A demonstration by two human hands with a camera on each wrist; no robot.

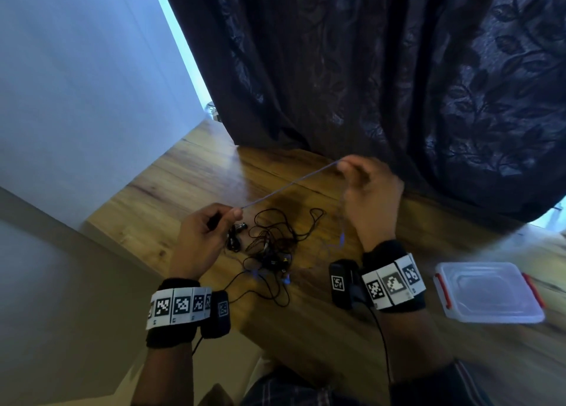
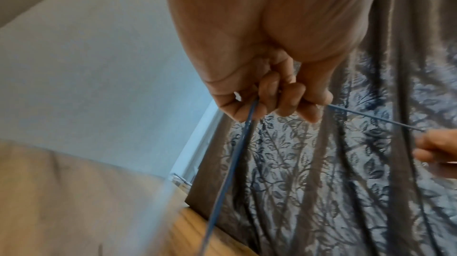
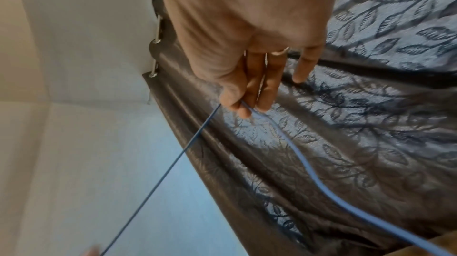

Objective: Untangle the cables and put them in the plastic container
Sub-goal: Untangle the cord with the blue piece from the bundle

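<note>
A thin blue cable (image 1: pixel 289 185) is stretched taut above the wooden table (image 1: pixel 171 185) between my two hands. My left hand (image 1: pixel 211 225) grips one stretch of it in curled fingers (image 2: pixel 284 102); a length hangs down from that fist (image 2: pixel 230 172). My right hand (image 1: pixel 361 176), higher and farther back, pinches the blue cable (image 3: pixel 284 139) between thumb and fingers, and the rest trails down past the wrist. Below the hands a tangle of thin black cables (image 1: pixel 272 246) with small plugs lies on the table. The clear plastic container (image 1: pixel 487 292) with red clips sits at the right, lid on.
A dark leaf-patterned curtain (image 1: pixel 398 69) hangs just behind the table and touches its back edge. A pale wall (image 1: pixel 76 84) stands at the left. The table's left edge (image 1: pixel 101 225) drops off to the floor.
</note>
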